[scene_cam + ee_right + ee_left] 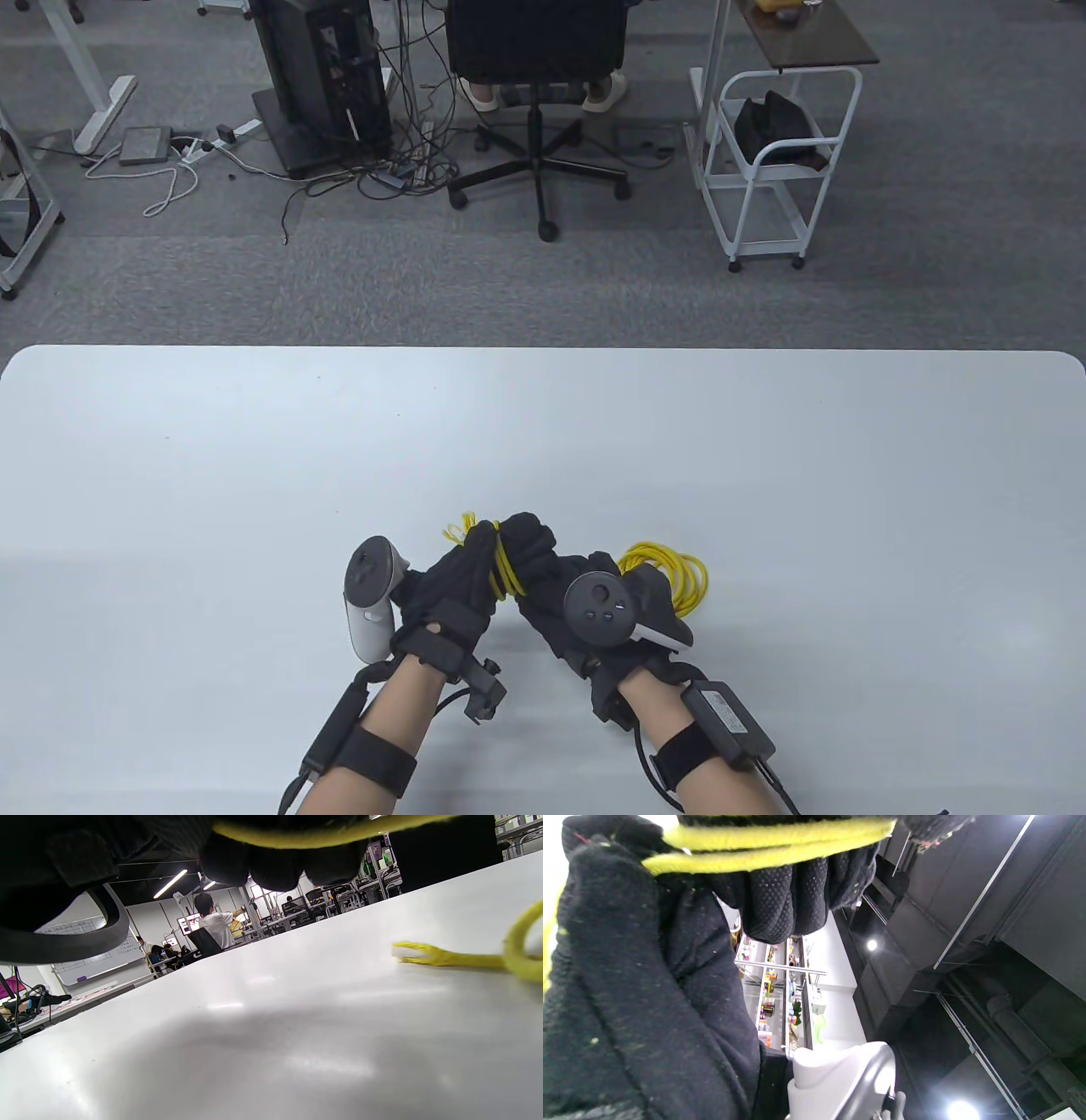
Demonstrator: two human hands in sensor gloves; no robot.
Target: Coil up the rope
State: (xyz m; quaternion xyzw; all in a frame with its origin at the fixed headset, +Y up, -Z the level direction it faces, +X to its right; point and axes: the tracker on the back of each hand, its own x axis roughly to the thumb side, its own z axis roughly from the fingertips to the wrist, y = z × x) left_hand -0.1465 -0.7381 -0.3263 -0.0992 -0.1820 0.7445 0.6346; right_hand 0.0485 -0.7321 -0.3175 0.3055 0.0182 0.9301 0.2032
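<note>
A yellow rope [506,570] is wound in several turns around my left hand [465,567], near the front middle of the white table [254,475]. The turns also cross the gloved fingers in the left wrist view [763,844]. My right hand [543,560] is closed around the rope right next to the left hand, and a strand runs under its fingers in the right wrist view [305,838]. A loose bundle of rope loops [674,573] lies on the table just right of the right hand. A frayed rope end [424,955] rests on the table.
Beyond the table's far edge stand an office chair [536,102], a computer tower [322,76] with cables on the floor, and a white cart [776,161]. The table surface around the hands is bare white.
</note>
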